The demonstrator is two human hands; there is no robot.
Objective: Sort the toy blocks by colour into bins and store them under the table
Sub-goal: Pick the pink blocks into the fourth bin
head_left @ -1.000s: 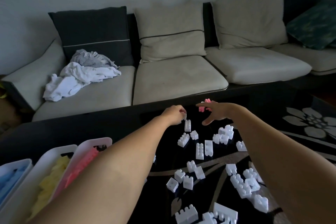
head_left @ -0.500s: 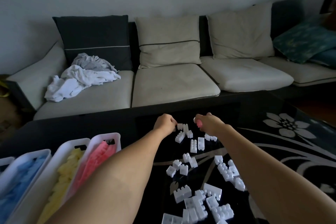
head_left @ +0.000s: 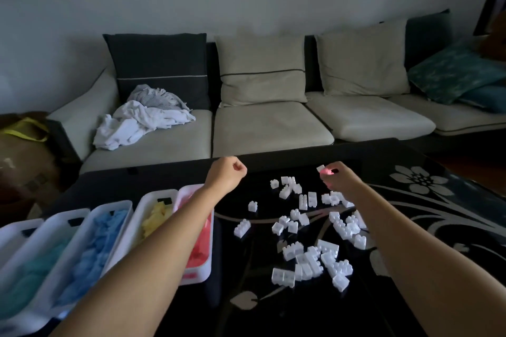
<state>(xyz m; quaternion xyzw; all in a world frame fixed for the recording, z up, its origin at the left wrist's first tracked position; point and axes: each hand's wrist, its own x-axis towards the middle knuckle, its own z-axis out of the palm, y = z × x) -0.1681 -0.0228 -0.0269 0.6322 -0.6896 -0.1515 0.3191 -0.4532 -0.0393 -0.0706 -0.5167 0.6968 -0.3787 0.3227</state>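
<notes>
Several white toy blocks (head_left: 309, 232) lie scattered on the black glass table (head_left: 273, 312). My right hand (head_left: 338, 182) hovers over their far edge, fingertips pinched on a pink block (head_left: 327, 171), with a white block (head_left: 320, 168) showing right beside it. My left hand (head_left: 227, 172) is a closed fist above the table's far edge, just beyond the pink bin (head_left: 196, 278); nothing shows inside it. Beside the pink bin stand the yellow bin (head_left: 158, 194), the blue bin (head_left: 115, 204) and a teal bin (head_left: 68, 213), each holding blocks of its colour. My left forearm crosses over the pink bin.
A further white bin (head_left: 13, 230) sits at the far left. A sofa (head_left: 268, 128) with cushions runs behind the table, with a heap of laundry (head_left: 142, 120) on its left seat. A brown bag (head_left: 24, 145) stands on the floor at left.
My left fist has moved left, away from the white blocks and toward the bins. My right hand still pinches the pink block and has drawn apart from the left.
</notes>
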